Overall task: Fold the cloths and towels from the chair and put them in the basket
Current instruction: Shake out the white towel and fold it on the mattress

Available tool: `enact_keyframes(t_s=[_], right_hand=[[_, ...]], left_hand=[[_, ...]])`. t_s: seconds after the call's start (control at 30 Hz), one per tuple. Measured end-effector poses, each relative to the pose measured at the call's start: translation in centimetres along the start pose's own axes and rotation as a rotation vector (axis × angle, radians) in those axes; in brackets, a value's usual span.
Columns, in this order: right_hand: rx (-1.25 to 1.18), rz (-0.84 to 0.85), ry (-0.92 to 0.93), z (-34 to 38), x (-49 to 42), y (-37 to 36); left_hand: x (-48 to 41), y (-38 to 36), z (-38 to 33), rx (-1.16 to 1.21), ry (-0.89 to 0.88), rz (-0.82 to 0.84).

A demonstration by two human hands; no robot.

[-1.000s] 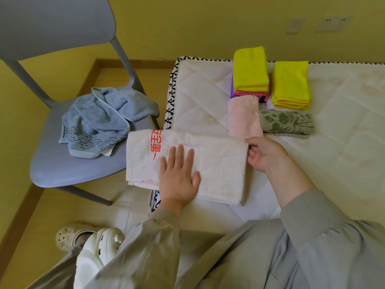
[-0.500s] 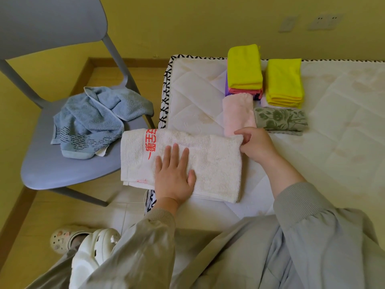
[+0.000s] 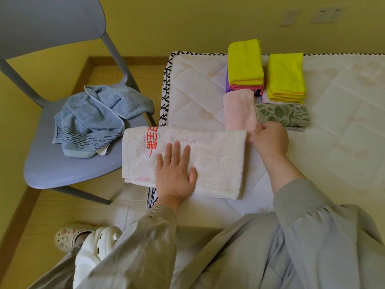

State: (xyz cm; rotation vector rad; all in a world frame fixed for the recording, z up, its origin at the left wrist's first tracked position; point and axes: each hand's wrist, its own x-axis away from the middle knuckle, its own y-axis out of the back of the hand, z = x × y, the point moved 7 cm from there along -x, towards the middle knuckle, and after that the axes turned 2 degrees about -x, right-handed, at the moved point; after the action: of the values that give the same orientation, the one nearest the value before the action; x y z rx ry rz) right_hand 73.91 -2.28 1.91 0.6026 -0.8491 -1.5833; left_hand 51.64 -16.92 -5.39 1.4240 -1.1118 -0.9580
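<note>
Quilted mattress point(image 3: 343, 113): a white towel point(image 3: 212, 157) overhangs its left edge. Behind the towel, a pink cloth point(image 3: 239, 109) and a floral cloth point(image 3: 281, 115) lie side by side, then two yellow-topped stacks point(image 3: 244, 61) point(image 3: 285, 78). Chair point(image 3: 62, 172) alongside: a crumpled blue towel point(image 3: 98, 119) lies on its seat.

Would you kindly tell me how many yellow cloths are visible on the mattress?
2. The left yellow cloth tops the pink-and-purple stack; the right yellow cloth lies beside it, beyond the floral cloth. Others may be hidden within stacks.
</note>
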Motion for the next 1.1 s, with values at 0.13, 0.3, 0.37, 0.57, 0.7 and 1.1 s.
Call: enact_keyframes(t_s=[0.13,0.3,0.37,0.57,0.7,1.1], right_hand=[[0.015,0.322,-0.203,-1.1,0.6,-1.4],[-0.319,0.56,-0.43,-2.9,3.5,-5.1],[-0.454,0.406,-0.534,-4.2,3.7,-5.1],[-0.385,0.175,-0.423,-3.3,4.3,-3.4],[-0.379,-0.215,-0.095,0.3,5.1,0.9],[0.504,0.607,0.3,1.7,9.0,-6.4]], left_hand=[[-0.1,-0.1,0.0,-0.01,-0.003,0.003],[-0.2,-0.1,0.0,-0.002,-0.003,0.024],[-0.2,-0.1,-0.1,0.01,0.001,0.048],[-0.7,1.0,0.0,0.113,0.016,0.14],[-2.0,2.9,-1.3,0.092,-0.06,0.082],[-3.5,1.6,5.2,-0.102,0.025,0.191]])
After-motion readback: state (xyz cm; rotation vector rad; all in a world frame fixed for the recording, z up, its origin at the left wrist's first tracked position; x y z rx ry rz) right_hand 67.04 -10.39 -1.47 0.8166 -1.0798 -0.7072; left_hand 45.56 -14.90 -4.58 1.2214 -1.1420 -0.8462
